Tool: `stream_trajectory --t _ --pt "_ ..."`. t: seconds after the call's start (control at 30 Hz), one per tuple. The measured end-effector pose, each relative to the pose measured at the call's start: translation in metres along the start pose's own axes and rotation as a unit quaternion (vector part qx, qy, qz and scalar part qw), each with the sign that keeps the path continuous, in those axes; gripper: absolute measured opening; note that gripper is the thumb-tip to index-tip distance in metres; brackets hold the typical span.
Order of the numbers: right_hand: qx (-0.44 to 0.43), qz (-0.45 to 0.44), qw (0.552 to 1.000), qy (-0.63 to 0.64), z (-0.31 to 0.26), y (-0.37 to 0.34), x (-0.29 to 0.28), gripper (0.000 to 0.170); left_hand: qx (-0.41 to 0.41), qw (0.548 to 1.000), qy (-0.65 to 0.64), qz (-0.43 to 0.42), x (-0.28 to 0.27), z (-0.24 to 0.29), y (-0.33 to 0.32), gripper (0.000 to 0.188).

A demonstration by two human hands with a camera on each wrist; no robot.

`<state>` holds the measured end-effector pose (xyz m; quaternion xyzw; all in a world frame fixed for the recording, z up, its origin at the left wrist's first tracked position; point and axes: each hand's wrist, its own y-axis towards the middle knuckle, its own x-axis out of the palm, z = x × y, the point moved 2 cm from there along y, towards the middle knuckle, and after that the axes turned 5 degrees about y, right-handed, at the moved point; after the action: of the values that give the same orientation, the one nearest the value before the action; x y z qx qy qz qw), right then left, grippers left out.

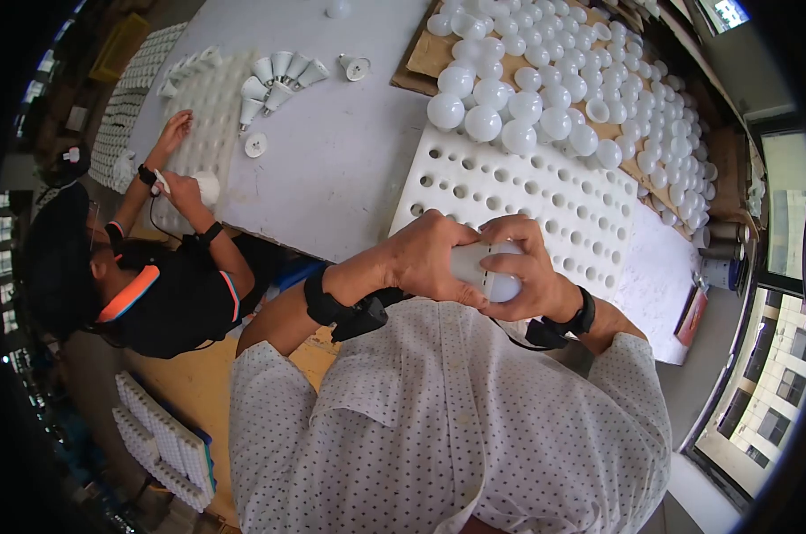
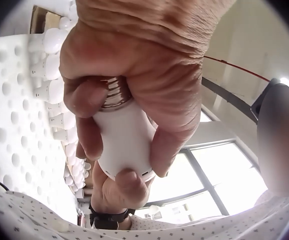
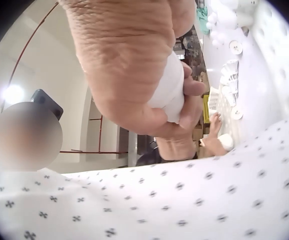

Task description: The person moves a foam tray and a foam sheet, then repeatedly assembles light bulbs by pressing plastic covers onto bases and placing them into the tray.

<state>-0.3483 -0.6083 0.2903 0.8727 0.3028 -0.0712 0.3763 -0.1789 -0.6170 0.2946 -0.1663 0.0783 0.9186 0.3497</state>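
Observation:
A white light bulb (image 2: 125, 137) is held between both hands in front of the shirt. My left hand (image 1: 428, 260) grips its housing, fingers and thumb curled round it, with the metal screw cap (image 2: 116, 94) showing between them in the left wrist view. From the other side my right hand (image 1: 535, 278) grips the rounded white dome, fingers bent over it. A dark slot shows at the seam between housing and dome. Just beyond the hands lies a white foam tray (image 1: 443, 182) with rows of round holes.
Many white bulb domes (image 1: 492, 93) crowd a brown cardboard sheet (image 1: 425, 58) at the far right. Several bulb housings (image 1: 283, 67) lie on the grey table (image 1: 332, 160). At left another person (image 1: 154, 307) works over a second tray (image 1: 221, 98). A window (image 2: 219, 175) stands to the right.

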Motion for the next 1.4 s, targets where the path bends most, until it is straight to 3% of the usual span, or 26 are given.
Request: stream_trajectory --t 0.03,0.1,0.17,0.3,0.37,0.4,0.43,0.47,0.5,0.53,0.6,0.63,0.7,0.73,0.8,0.87,0.93,1.03,1.1,1.3,1.4 --pt "0.036 -0.002 0.999 -0.029 -0.002 0.001 -0.002 0.080 -0.013 0.999 0.052 -0.003 -0.003 0.004 0.001 0.055" --pt "0.076 0.016 0.996 -0.047 -0.004 0.001 0.000 0.087 -0.025 0.994 0.101 -0.010 -0.003 0.005 0.005 0.057" --pt "0.150 0.014 0.986 -0.074 -0.001 -0.004 -0.001 0.100 0.053 0.985 0.151 0.065 -0.004 0.004 0.007 0.057" --pt "0.140 -0.011 0.987 -0.081 0.013 -0.007 -0.004 0.100 0.012 0.983 0.175 0.059 -0.002 0.001 0.009 0.059" --pt "-0.009 -0.002 0.991 -0.134 0.018 -0.013 -0.004 0.090 -0.026 0.990 0.127 0.046 0.002 -0.012 0.010 0.056" --pt "-0.009 -0.003 0.991 -0.133 0.017 -0.014 -0.007 0.090 -0.027 0.991 0.127 0.046 0.000 -0.014 0.012 0.056" --pt "0.037 -0.060 0.990 -0.121 0.018 -0.016 -0.011 0.085 -0.141 0.989 0.010 -0.038 -0.002 -0.020 0.016 0.054" --pt "0.084 -0.117 0.984 -0.109 0.018 -0.019 -0.013 0.080 -0.251 0.954 -0.108 -0.122 0.000 -0.026 0.017 0.053" --pt "0.152 -0.124 0.979 -0.058 0.020 -0.022 -0.012 0.073 -0.223 0.961 -0.100 -0.126 0.000 -0.026 0.020 0.052" --pt "0.155 -0.123 0.979 -0.056 0.022 -0.026 -0.010 0.073 -0.225 0.961 -0.102 -0.128 0.000 -0.024 0.018 0.052" --pt "-0.006 -0.103 0.991 -0.084 0.027 -0.028 -0.006 0.087 -0.288 0.928 -0.182 -0.151 -0.001 -0.016 0.017 0.058" --pt "-0.004 -0.103 0.991 -0.082 0.028 -0.027 -0.002 0.087 -0.290 0.927 -0.184 -0.152 0.001 -0.017 0.017 0.058" --pt "-0.038 0.012 0.999 -0.010 0.028 -0.018 0.005 0.102 -0.254 0.940 -0.186 -0.130 0.003 -0.022 0.018 0.056" --pt "-0.037 0.012 0.999 -0.009 0.026 -0.018 0.006 0.102 -0.255 0.940 -0.186 -0.130 0.005 -0.028 0.018 0.056" --pt "0.076 0.022 0.997 -0.015 0.025 -0.017 0.005 0.113 -0.230 0.953 -0.169 -0.105 0.007 -0.040 0.020 0.055" --pt "0.108 -0.006 0.993 -0.046 0.021 -0.014 0.004 0.107 -0.218 0.956 -0.169 -0.096 0.010 -0.042 0.019 0.055" --pt "0.011 0.002 0.999 -0.049 0.027 -0.019 0.008 0.100 -0.208 0.959 -0.171 -0.087 0.015 -0.048 0.017 0.055" --pt "0.012 -0.001 1.000 -0.026 0.027 -0.021 0.010 0.095 -0.194 0.954 -0.195 -0.122 0.022 -0.054 0.014 0.053" --pt "-0.007 -0.011 0.999 -0.030 0.027 -0.018 0.008 0.095 -0.237 0.920 -0.284 -0.133 0.029 -0.049 0.012 0.052" --pt "-0.040 -0.014 0.999 -0.007 0.024 -0.021 0.008 0.093 -0.211 0.930 -0.287 -0.088 0.036 -0.044 0.007 0.048" --pt "-0.028 -0.006 1.000 0.005 0.023 -0.023 0.010 0.088 -0.218 0.935 -0.255 -0.112 0.038 -0.047 0.006 0.045"
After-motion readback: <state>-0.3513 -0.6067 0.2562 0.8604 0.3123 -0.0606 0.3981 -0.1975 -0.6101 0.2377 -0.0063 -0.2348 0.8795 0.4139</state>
